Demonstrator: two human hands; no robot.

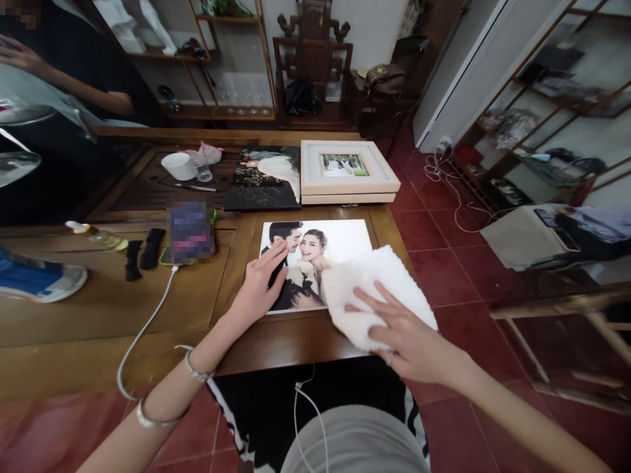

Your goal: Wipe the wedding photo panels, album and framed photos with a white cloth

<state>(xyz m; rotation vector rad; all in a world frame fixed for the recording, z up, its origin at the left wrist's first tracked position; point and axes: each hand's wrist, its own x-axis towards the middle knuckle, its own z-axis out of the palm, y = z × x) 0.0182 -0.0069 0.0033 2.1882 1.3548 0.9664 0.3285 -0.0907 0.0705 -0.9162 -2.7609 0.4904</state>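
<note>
A photo panel (305,292) with a wedding portrait of two people lies flat near the front edge of the wooden table. My left hand (263,279) rests on the panel's left side, its fingers stretched out and nothing held in them. Over the right part of the panel spreads a white towel (359,282), which hides that corner and hangs a little past the table edge. My right hand (399,328) holds the towel, pressing on it from above with the fingers spread and partly sunk in its folds.
Behind the panel lie a dark photo panel (246,180) and stacked pale frames (389,180). To the left are a charging phone (190,233), a dropper bottle (101,236), black strips (152,248) and a white cup (178,166). A person (79,72) is at the far left.
</note>
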